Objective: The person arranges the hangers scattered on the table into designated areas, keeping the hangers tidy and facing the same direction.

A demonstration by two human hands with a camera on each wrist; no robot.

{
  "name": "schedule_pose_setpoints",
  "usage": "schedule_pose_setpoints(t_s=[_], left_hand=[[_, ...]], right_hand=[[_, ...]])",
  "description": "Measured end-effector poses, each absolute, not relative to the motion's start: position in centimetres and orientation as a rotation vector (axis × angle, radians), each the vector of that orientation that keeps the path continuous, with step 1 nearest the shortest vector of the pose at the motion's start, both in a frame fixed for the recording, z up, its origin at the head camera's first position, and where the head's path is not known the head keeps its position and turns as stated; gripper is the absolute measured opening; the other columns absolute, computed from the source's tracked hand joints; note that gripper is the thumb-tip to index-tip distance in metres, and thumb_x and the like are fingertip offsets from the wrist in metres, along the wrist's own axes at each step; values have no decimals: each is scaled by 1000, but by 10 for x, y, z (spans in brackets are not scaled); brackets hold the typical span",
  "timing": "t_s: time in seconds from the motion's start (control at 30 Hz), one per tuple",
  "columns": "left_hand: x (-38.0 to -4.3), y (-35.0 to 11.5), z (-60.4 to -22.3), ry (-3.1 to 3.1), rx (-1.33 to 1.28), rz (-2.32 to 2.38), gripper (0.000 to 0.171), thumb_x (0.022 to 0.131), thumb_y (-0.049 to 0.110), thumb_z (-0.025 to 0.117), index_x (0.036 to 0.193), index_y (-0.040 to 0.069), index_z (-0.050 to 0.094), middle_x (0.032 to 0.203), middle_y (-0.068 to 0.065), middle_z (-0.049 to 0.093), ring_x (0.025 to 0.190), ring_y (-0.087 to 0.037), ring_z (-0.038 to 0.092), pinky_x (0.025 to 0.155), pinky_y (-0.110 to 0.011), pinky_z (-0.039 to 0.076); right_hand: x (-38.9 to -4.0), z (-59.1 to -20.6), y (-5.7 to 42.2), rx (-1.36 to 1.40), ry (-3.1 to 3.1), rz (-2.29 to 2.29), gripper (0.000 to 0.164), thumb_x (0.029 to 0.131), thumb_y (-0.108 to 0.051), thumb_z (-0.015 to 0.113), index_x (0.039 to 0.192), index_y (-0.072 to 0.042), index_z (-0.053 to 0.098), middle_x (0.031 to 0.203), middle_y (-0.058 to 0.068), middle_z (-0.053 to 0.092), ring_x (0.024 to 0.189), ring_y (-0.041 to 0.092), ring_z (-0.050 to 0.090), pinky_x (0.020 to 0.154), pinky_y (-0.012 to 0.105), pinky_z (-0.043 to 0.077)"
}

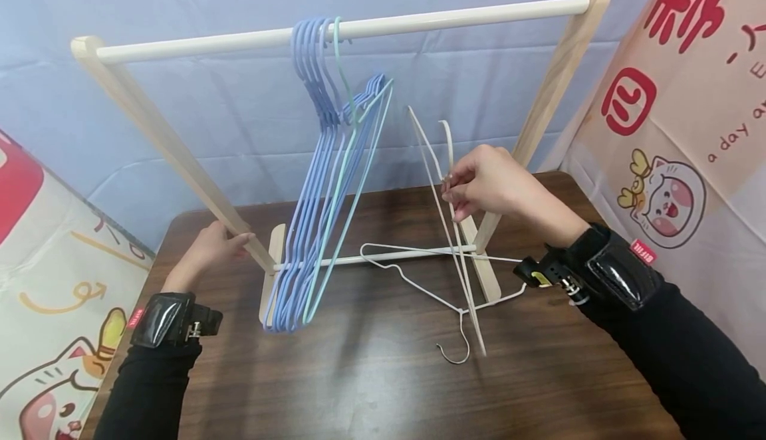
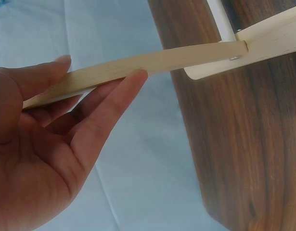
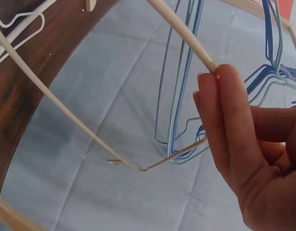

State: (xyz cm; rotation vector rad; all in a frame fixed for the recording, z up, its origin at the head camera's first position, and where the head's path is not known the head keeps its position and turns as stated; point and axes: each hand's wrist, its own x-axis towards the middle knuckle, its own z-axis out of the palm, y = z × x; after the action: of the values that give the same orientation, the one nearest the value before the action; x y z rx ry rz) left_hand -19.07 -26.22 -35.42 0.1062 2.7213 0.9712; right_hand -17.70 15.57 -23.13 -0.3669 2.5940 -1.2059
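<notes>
My left hand (image 1: 215,252) grips the left wooden post (image 1: 173,151) of a clothes rack low down, thumb on one side and fingers on the other. At the rack's right side, my right hand (image 1: 487,181) pinches a white clothes hanger (image 3: 97,136) near its hook, holding it off the table with one end tilted down. Below it, another white hanger (image 1: 431,292) lies on the table with its metal hook toward me. Several blue hangers (image 1: 326,117) and a mint-green hanger (image 1: 337,44) hang together left of the rail's middle.
The rack's white top rail (image 1: 473,17) runs between the two wooden posts, with a white lower bar (image 1: 353,258) near the dark wooden table (image 1: 383,387). Printed cloths stand at left and right. A pale blue cloth (image 1: 227,1) hangs behind.
</notes>
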Motion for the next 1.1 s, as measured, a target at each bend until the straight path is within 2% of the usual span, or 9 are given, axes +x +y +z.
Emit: schedule_pose_setpoints(t_s=[0.3, 0.5, 0.7, 0.87, 1.1], left_hand=[[-191, -261, -352, 2716, 92, 950, 41, 96, 20, 47, 116, -15, 50, 101, -32, 60, 78, -27, 66, 73, -40, 52], [-190, -261, -352, 2708, 89, 953, 40, 96, 20, 47, 116, -15, 50, 102, -32, 60, 79, -28, 66, 73, -41, 52], [-190, -261, -353, 2717, 93, 957, 40, 95, 18, 47, 117, -15, 50, 101, -32, 60, 78, -28, 66, 71, -39, 53], [-190, -262, -354, 2712, 92, 984, 40, 95, 18, 48, 117, -15, 49, 100, -31, 60, 76, -26, 66, 69, -37, 53], [-191, -262, -355, 2719, 103, 984, 39, 95, 17, 48, 117, -15, 49, 98, -31, 61, 75, -26, 66, 67, -35, 53]], right_hand=[[-181, -216, 151, -337, 2579, -1176, 11, 86, 4, 56, 88, 8, 66, 79, 11, 67, 58, 16, 66, 62, 25, 53], [-181, -201, 147, -362, 2604, -1140, 13, 87, 0, 56, 93, 8, 66, 83, 13, 68, 61, 16, 67, 72, 25, 51], [-185, -189, 144, -363, 2537, -1247, 16, 87, 4, 54, 97, 14, 62, 80, 13, 67, 61, 17, 67, 67, 24, 52], [-185, -181, 140, -376, 2511, -1290, 14, 87, 4, 55, 95, 14, 62, 77, 12, 66, 61, 18, 67, 66, 26, 53], [-185, -169, 135, -378, 2535, -1249, 14, 87, 1, 56, 95, 11, 63, 81, 14, 67, 64, 18, 67, 81, 27, 48]])
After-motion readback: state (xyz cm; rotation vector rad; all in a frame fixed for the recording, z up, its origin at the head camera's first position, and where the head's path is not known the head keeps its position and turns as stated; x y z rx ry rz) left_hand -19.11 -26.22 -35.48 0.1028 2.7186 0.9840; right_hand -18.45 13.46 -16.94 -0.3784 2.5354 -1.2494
